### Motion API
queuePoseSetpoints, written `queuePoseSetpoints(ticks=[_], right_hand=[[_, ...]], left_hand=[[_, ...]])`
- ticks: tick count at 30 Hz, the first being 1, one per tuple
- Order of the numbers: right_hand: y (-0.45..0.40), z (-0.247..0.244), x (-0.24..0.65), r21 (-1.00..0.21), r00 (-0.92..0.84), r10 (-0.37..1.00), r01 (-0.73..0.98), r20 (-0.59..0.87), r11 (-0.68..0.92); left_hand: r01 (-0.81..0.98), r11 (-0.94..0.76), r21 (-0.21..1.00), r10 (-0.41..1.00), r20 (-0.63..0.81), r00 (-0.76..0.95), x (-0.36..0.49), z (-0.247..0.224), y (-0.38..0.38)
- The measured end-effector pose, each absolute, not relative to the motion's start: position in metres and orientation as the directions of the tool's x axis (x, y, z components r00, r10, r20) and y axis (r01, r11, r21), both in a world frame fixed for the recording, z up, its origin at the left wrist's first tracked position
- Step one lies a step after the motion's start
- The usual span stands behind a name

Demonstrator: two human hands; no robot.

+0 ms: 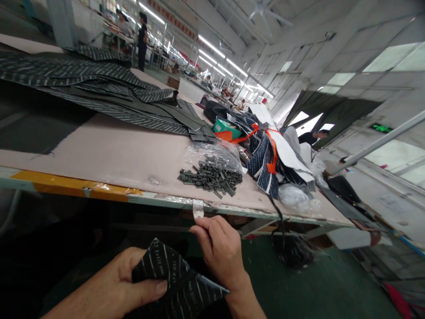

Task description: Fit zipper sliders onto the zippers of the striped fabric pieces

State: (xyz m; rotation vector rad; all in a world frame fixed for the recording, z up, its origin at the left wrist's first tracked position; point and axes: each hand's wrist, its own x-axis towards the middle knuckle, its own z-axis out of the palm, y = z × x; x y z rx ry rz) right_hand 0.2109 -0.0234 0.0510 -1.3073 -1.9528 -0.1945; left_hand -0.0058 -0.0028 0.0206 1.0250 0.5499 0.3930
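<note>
My left hand (122, 281) is closed on a folded piece of dark fabric (175, 274) with pale stripes and small lettering, its thumb lying across the near side. To the right, my right hand (221, 248) has thumb and forefinger pinched at the lower end of a short whitish strip (198, 208) that hangs from the table's front edge. The fabric's pointed corner reaches toward my right wrist. Just beyond the strip, a heap of small dark pieces (212, 177) spills from a clear plastic bag (212, 153) on the table.
Stacks of striped dark fabric (109, 93) cover the table's (109, 146) left and back. A green box (227, 128), orange ties (272, 155) and bundled blue patterned pieces (260, 161) lie to the right. A dark cord (278, 210) hangs over the front edge. People (142, 42) are far behind.
</note>
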Motion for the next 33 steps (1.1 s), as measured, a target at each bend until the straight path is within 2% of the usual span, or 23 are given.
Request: queuePoseSetpoints(ticks=[2,6,7,9,11,13,15,18,21,24,27,30,33], right_hand=[[-0.020,0.052,0.210,-0.393,-0.117,0.773,0.808,0.624,0.439],[-0.014,0.045,0.209,-0.747,0.131,0.885,0.599,0.447,0.289],[-0.015,0.041,0.211,-0.831,0.213,0.896,0.501,0.390,0.242],[-0.020,0.031,0.214,-0.964,0.346,0.907,0.191,0.241,0.183],[-0.032,0.023,0.217,-0.972,0.353,0.929,-0.155,0.110,0.174],[-0.047,0.017,0.217,-0.937,0.304,0.951,-0.310,0.063,0.161],[-0.061,0.016,0.214,-0.958,0.274,0.961,-0.269,0.025,0.102],[-0.073,0.021,0.206,-0.993,0.322,0.947,-0.116,-0.003,0.037],[-0.075,0.025,0.200,-0.997,0.354,0.934,-0.026,0.052,0.066],[-0.077,0.021,0.199,-0.990,0.358,0.923,0.065,0.143,0.128],[-0.082,0.016,0.199,-0.927,0.302,0.881,0.212,0.363,0.310],[-0.088,0.018,0.198,-0.770,0.114,0.804,0.391,0.584,0.504],[-0.090,0.024,0.195,-0.622,-0.013,0.722,0.498,0.691,0.604]], left_hand=[[-0.071,0.502,0.862,0.555,-0.258,0.791,-0.006,0.021,-0.004],[-0.112,0.598,0.794,0.545,-0.300,0.783,-0.003,0.018,-0.005],[-0.125,0.611,0.782,0.552,-0.308,0.775,-0.001,0.016,-0.005],[-0.152,0.623,0.767,0.575,-0.318,0.754,0.001,0.011,-0.005],[-0.159,0.625,0.764,0.601,-0.341,0.723,0.005,0.006,-0.005],[-0.151,0.634,0.759,0.614,-0.375,0.694,0.010,0.002,-0.006],[-0.135,0.628,0.767,0.618,-0.385,0.686,0.015,-0.001,-0.007],[-0.138,0.547,0.825,0.664,-0.328,0.672,0.022,0.000,-0.008],[-0.138,0.400,0.906,0.765,-0.248,0.595,0.026,0.009,-0.007],[-0.035,0.304,0.952,0.820,-0.243,0.518,0.031,0.023,-0.006],[-0.027,0.378,0.925,0.805,-0.314,0.503,0.037,0.031,-0.006],[-0.124,0.539,0.833,0.759,-0.416,0.501,0.042,0.032,-0.008],[-0.174,0.636,0.752,0.729,-0.511,0.456,0.043,0.030,-0.009]])
